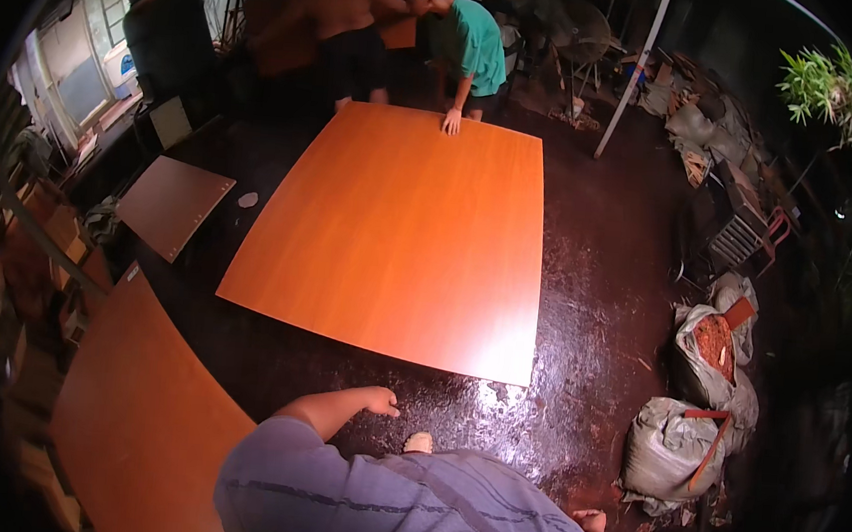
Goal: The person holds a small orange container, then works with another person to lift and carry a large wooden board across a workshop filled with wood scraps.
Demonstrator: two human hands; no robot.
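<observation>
My left hand (381, 401) hangs in front of me, above the wet floor, fingers loosely bent and a little apart, holding nothing. Low at the right, partly hidden by my grey shirt, my right hand (590, 524) has its fingers curled in, with nothing visible in them. Neither hand touches the large orange wood-look board (398, 234) ahead of me. A co-worker in a green shirt (478, 45) bends over its far edge with one hand (451, 121) on it. Another person (340, 19), in dark shorts, stands beside the co-worker.
A second orange board (144, 414) slants at my left, with a smaller brown panel (175, 208) beyond it. Stuffed sacks (674, 451) and a sack of reddish scraps (709, 353) stand at right. A pale pole (633, 72) rises at the back right, near piled debris.
</observation>
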